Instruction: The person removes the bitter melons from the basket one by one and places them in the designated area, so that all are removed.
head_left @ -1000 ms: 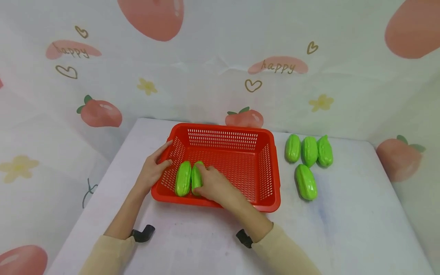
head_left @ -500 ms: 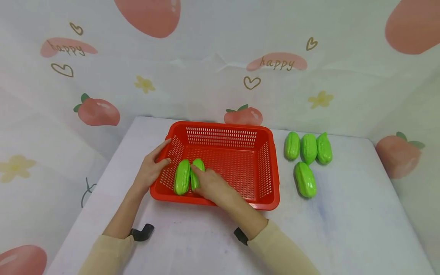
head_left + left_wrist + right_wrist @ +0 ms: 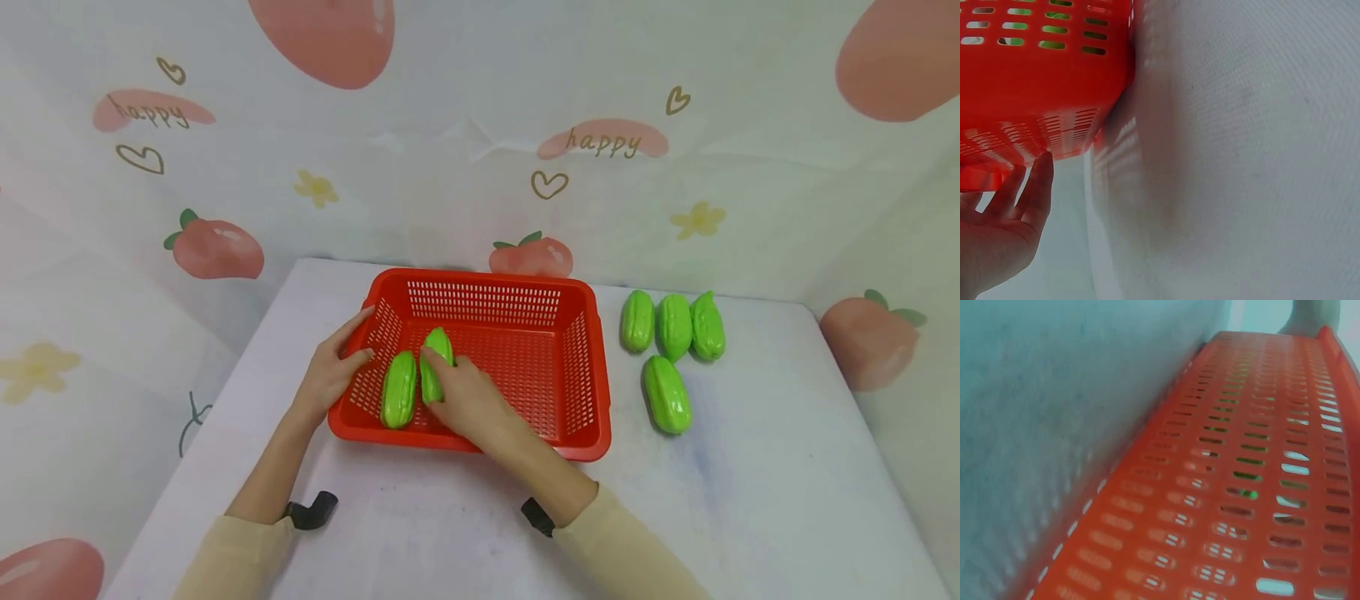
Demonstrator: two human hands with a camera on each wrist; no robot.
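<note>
A red plastic basket with slotted walls stands on the white table. Inside its left part lies a glossy, ribbed green gourd. Just right of it, a second green gourd tilts away from me, pinched by my right hand between thumb and fingers. My left hand rests at the basket's left rim, fingers nearly straight. In the left wrist view its fingertips touch the outer wall. The right wrist view has only the basket's near wall, with green showing through the slots; the hand is hidden there.
To the basket's right, three green gourds stand in a row near the table's back edge. A single green gourd lies in front of them. Behind the table hangs a white fruit-print cloth.
My right hand has shifted the pinched gourd slightly away from me and to the right, opening a gap from the gourd on its left. The left hand has stayed at the rim.
</note>
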